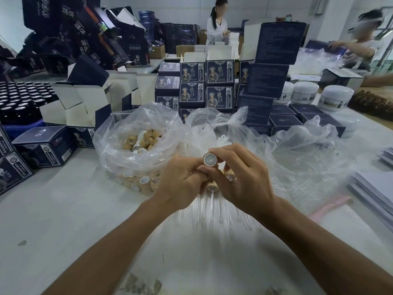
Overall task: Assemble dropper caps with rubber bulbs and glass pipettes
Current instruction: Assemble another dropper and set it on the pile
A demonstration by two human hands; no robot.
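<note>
- Gripping of one tan, wood-look cylindrical dropper cap (210,159) is shown at the centre of the view; its open end, with a pale insert inside, is turned toward the camera.
- The cap is pinched between the fingers of the left hand (180,182) and the right hand (240,177); both hands are closed on it and are pressed together above the white worktop (63,209).
- Further tan caps (212,185) are seen below the raised one, tucked under the fingers of the right hand; which fingers hold them cannot be told.
- Clear glass pipettes (210,211) are seen extending from under the hands toward the camera, their tips lying on the worktop.
- A clear plastic bag of loose tan caps (140,141) is placed just to the left of the hands.
- A second clear plastic bag holding white rubber bulbs (221,137) is placed directly behind the hands.
- Dark blue printed cartons (192,81) are stacked behind both bags.
- White lidded jars (333,97) are stood at the far right of the worktop.
</note>
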